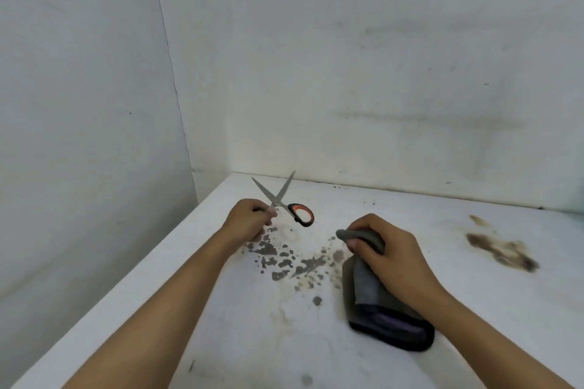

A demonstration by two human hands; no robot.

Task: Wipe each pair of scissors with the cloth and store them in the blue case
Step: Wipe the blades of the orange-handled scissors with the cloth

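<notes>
A pair of scissors (286, 199) with steel blades spread apart and a black-and-orange handle is held up near the back of the white table. My left hand (249, 218) grips one handle of the scissors, and the other handle loop hangs free to the right. My right hand (384, 249) grips a grey cloth (363, 275) that drapes down onto a dark case (395, 328) lying on the table. The case looks dark blue to black with a purple band, and the cloth and my right wrist partly cover it.
The white table (252, 325) has grey chipped spots in the middle and a brown stain (502, 249) at the right. White walls close off the left and the back. The table's left edge runs diagonally past my left forearm.
</notes>
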